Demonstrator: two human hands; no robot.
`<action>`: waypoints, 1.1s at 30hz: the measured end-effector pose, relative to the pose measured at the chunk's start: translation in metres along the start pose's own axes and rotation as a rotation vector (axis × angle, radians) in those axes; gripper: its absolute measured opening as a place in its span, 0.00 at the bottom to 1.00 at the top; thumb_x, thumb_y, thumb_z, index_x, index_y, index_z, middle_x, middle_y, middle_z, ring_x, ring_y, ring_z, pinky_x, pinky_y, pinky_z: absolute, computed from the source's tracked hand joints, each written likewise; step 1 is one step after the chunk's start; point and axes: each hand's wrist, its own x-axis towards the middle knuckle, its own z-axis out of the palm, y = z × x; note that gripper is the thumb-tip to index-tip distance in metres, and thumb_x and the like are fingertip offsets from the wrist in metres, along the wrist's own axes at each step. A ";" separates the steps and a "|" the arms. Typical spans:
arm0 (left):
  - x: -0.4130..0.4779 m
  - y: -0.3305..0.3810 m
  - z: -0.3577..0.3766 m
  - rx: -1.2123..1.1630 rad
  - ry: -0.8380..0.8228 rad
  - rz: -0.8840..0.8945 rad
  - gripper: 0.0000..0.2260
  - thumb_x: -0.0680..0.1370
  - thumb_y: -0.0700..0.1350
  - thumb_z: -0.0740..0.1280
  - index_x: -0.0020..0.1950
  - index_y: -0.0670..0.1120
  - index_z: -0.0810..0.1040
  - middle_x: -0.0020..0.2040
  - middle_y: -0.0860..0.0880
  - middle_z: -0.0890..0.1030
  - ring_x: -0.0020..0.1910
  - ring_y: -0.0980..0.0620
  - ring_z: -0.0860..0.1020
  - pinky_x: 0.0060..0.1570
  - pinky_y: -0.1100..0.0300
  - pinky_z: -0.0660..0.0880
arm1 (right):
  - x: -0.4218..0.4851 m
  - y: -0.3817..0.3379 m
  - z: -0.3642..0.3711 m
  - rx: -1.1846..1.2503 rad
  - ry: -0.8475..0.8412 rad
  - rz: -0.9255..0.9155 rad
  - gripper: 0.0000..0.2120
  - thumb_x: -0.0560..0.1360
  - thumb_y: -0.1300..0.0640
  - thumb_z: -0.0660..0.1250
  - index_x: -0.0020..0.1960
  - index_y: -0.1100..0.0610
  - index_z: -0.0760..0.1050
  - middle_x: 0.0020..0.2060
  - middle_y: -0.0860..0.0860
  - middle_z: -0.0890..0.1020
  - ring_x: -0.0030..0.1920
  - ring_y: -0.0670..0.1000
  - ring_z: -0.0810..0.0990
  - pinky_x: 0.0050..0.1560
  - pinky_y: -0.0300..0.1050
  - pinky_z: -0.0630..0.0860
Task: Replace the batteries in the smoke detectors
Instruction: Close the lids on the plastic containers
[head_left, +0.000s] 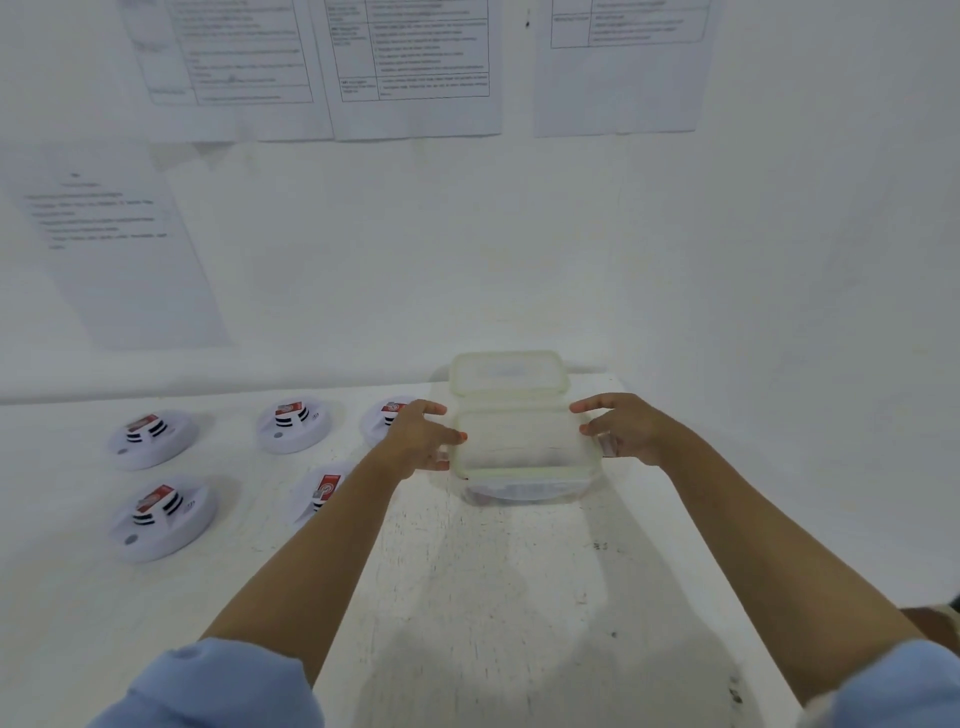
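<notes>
Premises appear to be a plain workroom: printed sheets (415, 67) hang on bare white walls (467, 249); a white worktable (493, 571) bears smoke detectors (150, 439) laid out in rows.

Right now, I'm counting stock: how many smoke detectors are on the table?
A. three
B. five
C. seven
B: five smoke detectors lie left of the container, in two rows, two of them partly hidden by the left forearm.

White printed paper sheets (415, 67) hang taped on the plain white wall (467, 249). Below it stands a scuffed white counter (467, 566).
</notes>
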 end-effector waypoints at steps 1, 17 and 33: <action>0.000 0.001 -0.001 -0.005 -0.016 -0.008 0.23 0.72 0.31 0.69 0.65 0.40 0.68 0.43 0.48 0.73 0.39 0.49 0.76 0.44 0.51 0.76 | 0.001 -0.001 0.000 0.000 -0.008 0.012 0.13 0.73 0.72 0.62 0.53 0.58 0.75 0.43 0.54 0.77 0.40 0.51 0.77 0.38 0.42 0.74; -0.001 -0.005 -0.008 0.019 -0.021 0.013 0.28 0.70 0.32 0.71 0.68 0.41 0.65 0.47 0.47 0.72 0.40 0.51 0.75 0.42 0.54 0.77 | -0.002 -0.003 -0.001 -0.091 0.038 0.035 0.15 0.73 0.71 0.63 0.57 0.59 0.75 0.38 0.55 0.76 0.38 0.51 0.75 0.38 0.42 0.73; 0.000 -0.020 0.002 0.461 0.141 0.216 0.17 0.75 0.44 0.69 0.64 0.46 0.73 0.62 0.45 0.72 0.62 0.45 0.70 0.60 0.55 0.70 | -0.008 0.010 0.017 -0.634 0.324 -0.215 0.11 0.75 0.59 0.65 0.55 0.51 0.79 0.54 0.55 0.78 0.43 0.50 0.76 0.55 0.42 0.72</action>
